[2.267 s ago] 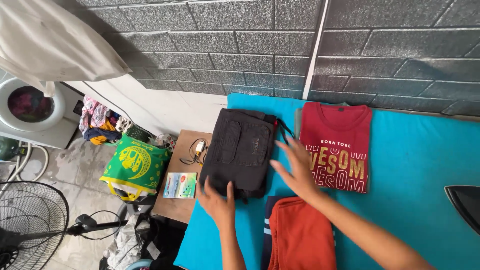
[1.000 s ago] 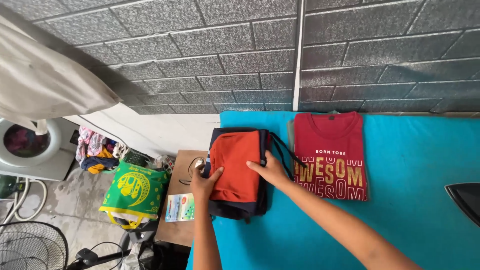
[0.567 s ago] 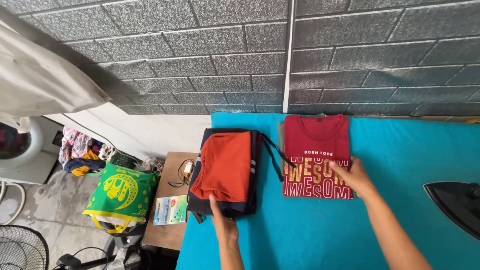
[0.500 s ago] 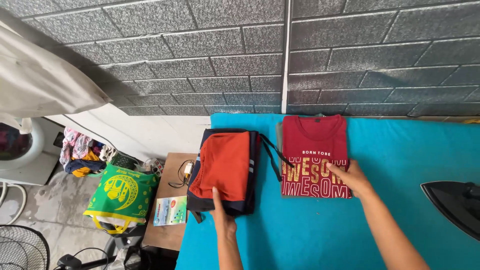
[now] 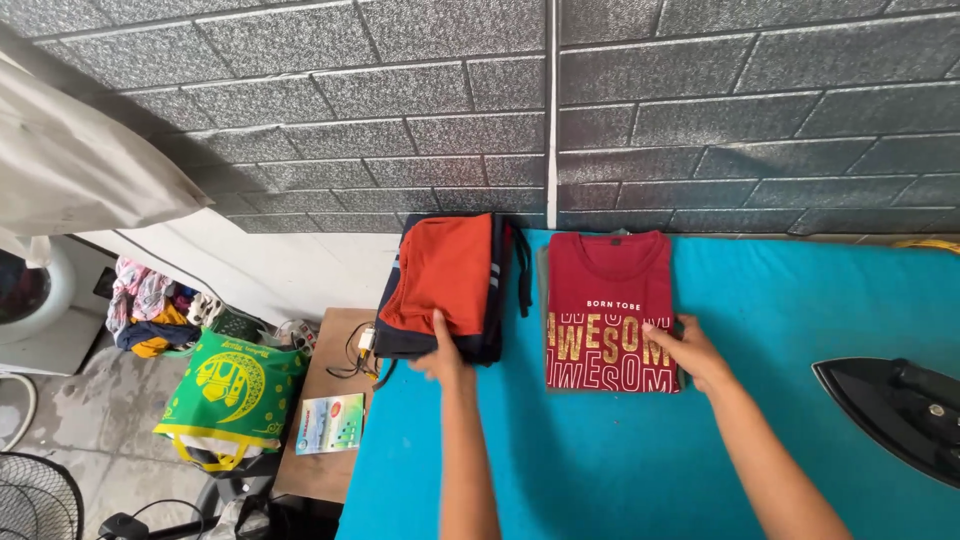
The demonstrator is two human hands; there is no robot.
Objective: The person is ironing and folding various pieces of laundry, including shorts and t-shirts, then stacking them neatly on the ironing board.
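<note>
The fingers of the left hand [image 5: 440,352] lie flat and together on the near edge of the folded orange garment [image 5: 443,272], thumb raised beside it, pressing rather than gripping. That orange piece sits on top of a dark folded garment [image 5: 493,300] at the left end of the teal ironing surface [image 5: 620,450], close to the grey block wall [image 5: 400,110]. A second ago the same hand was set further into the stack; now it rests only at the stack's front edge, so the pile appears settled in place.

The right hand [image 5: 690,350] has its fingers spread loosely on the lower right corner of the folded red shirt [image 5: 610,310], touching but not grasping it. Half a second ago it lay on the same corner, so the shirt has not shifted and lies just beside the stack.

Further out, a black iron [image 5: 895,410] rests at the right edge, and a green bag [image 5: 225,395] stands on the floor to the left.
</note>
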